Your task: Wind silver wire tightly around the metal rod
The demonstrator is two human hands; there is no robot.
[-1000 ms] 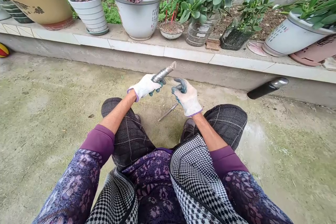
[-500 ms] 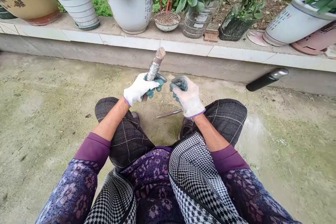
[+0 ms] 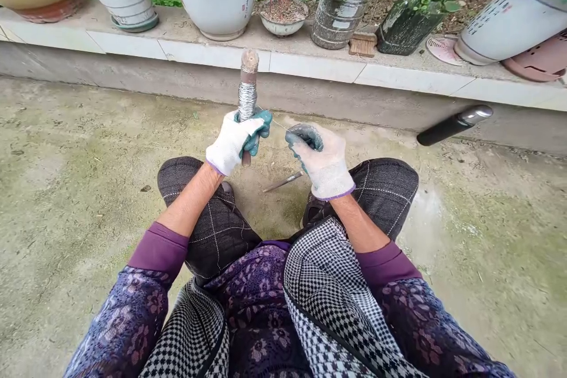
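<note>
While gripping upright above the knees: left hand (image 3: 234, 140), fingers clamped round wire-wound stick (image 3: 247, 92). Right hand (image 3: 322, 159) just beside, fingers pinched together on thin wire (image 3: 279, 124) strung from stick. Metal rod (image 3: 283, 181) on ground below.

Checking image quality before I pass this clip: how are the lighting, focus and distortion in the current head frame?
Head view: soft, even daylight with no hard shadows; wide-angle bending bows the tiled ledge and stretches the sleeves at the bottom corners; the left hand, the wire-wrapped stick and the right hand are sharp; mild glare only on the black flask.
</note>
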